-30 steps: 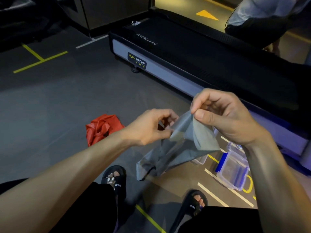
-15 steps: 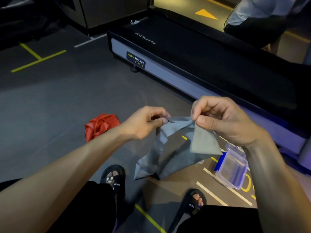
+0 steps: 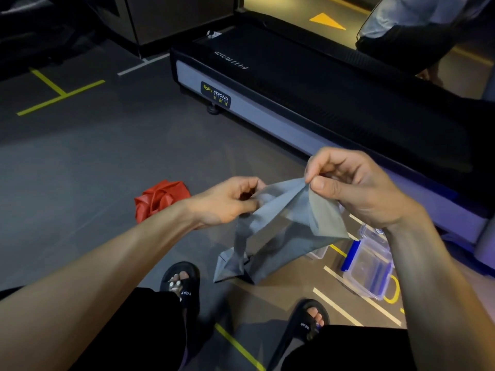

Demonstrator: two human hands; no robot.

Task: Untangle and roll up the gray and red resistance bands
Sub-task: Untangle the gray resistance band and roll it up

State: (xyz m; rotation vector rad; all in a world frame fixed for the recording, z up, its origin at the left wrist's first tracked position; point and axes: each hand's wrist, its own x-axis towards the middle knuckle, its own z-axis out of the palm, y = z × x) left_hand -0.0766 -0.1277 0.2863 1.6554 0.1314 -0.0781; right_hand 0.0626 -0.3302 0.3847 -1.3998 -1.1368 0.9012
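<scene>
**Gray band spread between both hands, red one waiting on the floor**

I have the gray band [image 3: 281,223] up in the air between my knees. My right hand [image 3: 359,194] pinches its top edge between thumb and curled fingers; my left hand [image 3: 227,202] has its fingers curled round the other end of that edge. The rest hangs in twisted folds, the lowest corner down near the floor [image 3: 80,170]. The red band [image 3: 160,199] lies bunched on the floor, well apart from the gray one, just beyond my left wrist.

I'd say the risks are these. The material looks thin and slick, so a pinch this close to the edge could slip if I pull the hands apart quickly. The hanging folds cross each other; tugging sideways may tighten the twist rather than free it. The low corner could drag on the floor or catch my sandal [image 3: 182,282] once I start rolling.
</scene>
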